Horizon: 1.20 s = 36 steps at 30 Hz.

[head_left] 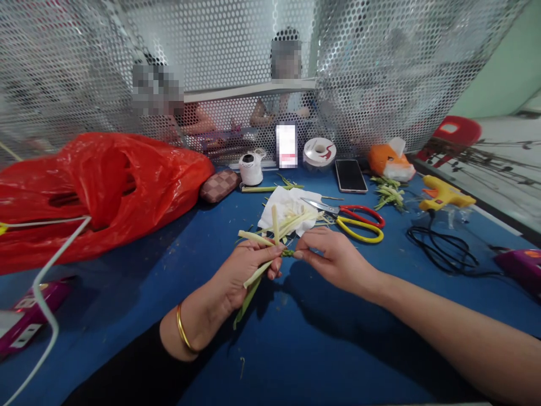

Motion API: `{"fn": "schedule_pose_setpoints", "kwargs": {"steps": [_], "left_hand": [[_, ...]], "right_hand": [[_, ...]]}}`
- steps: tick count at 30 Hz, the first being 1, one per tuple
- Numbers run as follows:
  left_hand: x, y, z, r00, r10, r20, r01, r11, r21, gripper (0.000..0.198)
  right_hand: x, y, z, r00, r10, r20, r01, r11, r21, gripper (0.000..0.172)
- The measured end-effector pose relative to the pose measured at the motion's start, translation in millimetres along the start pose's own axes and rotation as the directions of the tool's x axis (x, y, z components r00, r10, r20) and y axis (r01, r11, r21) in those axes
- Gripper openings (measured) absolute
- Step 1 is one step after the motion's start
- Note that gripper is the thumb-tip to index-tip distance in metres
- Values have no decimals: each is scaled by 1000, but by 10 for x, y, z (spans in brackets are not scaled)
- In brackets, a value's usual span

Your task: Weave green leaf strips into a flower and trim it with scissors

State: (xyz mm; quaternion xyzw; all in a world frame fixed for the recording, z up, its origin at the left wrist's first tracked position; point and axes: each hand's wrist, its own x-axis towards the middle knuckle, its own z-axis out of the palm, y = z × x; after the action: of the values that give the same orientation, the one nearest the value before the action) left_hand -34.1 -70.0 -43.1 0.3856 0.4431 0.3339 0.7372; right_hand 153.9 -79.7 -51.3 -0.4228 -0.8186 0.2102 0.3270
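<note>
Pale green leaf strips (258, 273) fan out from my left hand (249, 259), which is closed on them between thumb and fingers. A short green braided piece (288, 253) runs from there to my right hand (327, 256), whose thumb and fingertips pinch its other end. Just beyond my hands lies a white tissue (270, 211) with loose pale strips (296, 221) on it. Scissors (359, 221) with one red and one yellow handle rest beside the tissue, blades pointing left.
A red plastic bag (139, 197) fills the left side, with a white cable (51, 316) before it. Along the back stand a thread spool (251, 170), a ribbon roll (319, 153) and a phone (351, 175). A yellow glue gun (446, 193) lies right. Behind is a perforated metal screen (228, 51).
</note>
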Motion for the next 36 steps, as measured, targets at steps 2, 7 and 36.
{"fn": "schedule_pose_setpoints", "kwargs": {"steps": [2, 7, 36], "left_hand": [[-4, -12, 7, 1000, 10, 18, -11, 1000, 12, 22], [-8, -77, 44, 999, 37, 32, -39, 997, 63, 25], [-26, 1, -24, 868, 435, 239, -496, 785, 371, 19]], "right_hand": [[-7, -16, 22, 997, 82, 12, -83, 993, 82, 18], [-24, -60, 90, 965, 225, 135, -258, 906, 336, 18], [-88, -117, 70, 958, 83, -273, -26, 979, 204, 12]]}}
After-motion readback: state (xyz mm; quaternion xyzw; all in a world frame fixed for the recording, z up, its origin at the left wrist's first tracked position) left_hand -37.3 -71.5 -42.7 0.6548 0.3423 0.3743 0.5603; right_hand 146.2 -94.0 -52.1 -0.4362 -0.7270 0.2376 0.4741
